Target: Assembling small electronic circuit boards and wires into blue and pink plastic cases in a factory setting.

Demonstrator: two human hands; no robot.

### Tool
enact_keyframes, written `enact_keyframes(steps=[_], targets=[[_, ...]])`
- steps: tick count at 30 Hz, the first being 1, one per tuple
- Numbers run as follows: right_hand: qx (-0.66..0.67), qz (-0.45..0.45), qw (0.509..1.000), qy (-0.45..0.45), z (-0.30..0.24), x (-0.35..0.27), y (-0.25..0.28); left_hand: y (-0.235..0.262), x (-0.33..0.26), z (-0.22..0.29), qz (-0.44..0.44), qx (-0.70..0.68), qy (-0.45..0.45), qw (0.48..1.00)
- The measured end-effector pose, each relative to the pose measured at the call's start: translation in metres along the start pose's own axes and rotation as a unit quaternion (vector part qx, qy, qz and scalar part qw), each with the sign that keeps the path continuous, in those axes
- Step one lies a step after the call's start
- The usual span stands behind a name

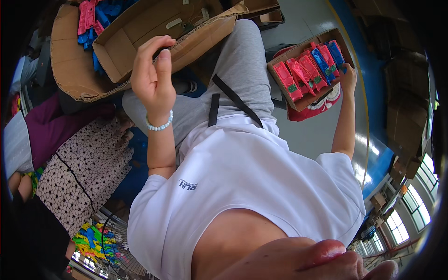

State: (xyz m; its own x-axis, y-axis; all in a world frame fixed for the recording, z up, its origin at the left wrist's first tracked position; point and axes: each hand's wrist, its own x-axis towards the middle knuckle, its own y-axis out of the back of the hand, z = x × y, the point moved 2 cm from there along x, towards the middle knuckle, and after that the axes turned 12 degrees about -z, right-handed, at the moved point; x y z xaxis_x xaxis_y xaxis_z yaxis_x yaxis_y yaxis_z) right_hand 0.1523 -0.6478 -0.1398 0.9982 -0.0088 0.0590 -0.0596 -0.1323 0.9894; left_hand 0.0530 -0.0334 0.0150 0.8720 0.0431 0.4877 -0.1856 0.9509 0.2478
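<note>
My left hand [151,81] is raised beside the edge of a long open cardboard box [200,49]. Its fingers are loosely bent, the thumb stands apart, and nothing shows in the grasp. Out to the right, my right hand [348,78] reaches the outer end of a small cardboard box [276,77]. Its fingers close at the lower end of a blue plastic part [335,52], with some fingertips hidden. Several pink plastic parts [305,70] and another blue part [321,63] stand in a row in that box, with small green pieces on some.
A larger carton [67,60] at the upper left holds loose pink parts [87,17] and blue parts. The small box rests over a red cushioned seat [308,113]. A person in a patterned garment [84,172] is close on my left, near a fan [128,247] and bright plastic pieces [95,242].
</note>
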Motion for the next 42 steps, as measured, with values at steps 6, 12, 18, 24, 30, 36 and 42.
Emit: enact_keyframes(steps=[6,12,18,24,30,36,42], targets=[[0.030,-0.157,0.987,0.000,0.004,0.046,-0.014,0.092,-0.012,-0.010,0.064,0.331,0.035,0.941],[-0.099,-0.137,0.985,0.029,-0.034,0.093,0.007,0.095,-0.017,-0.041,0.026,0.508,0.029,0.861],[0.021,0.125,0.927,0.354,-0.328,0.168,0.129,0.102,-0.032,-0.037,0.060,0.499,0.018,0.864],[0.042,-0.092,0.878,0.468,-0.578,0.235,0.103,0.102,-0.057,-0.038,0.040,0.504,0.022,0.862],[-0.229,-0.307,0.851,0.359,-0.559,0.444,-0.108,0.102,-0.057,-0.038,0.027,0.445,-0.001,0.895],[-0.222,-0.235,0.910,0.261,-0.572,0.406,-0.139,0.119,-0.065,-0.028,-0.005,0.391,0.032,0.920],[-0.068,0.056,0.701,0.708,-0.675,0.253,0.034,0.151,-0.018,-0.033,0.155,0.283,0.044,0.945]])
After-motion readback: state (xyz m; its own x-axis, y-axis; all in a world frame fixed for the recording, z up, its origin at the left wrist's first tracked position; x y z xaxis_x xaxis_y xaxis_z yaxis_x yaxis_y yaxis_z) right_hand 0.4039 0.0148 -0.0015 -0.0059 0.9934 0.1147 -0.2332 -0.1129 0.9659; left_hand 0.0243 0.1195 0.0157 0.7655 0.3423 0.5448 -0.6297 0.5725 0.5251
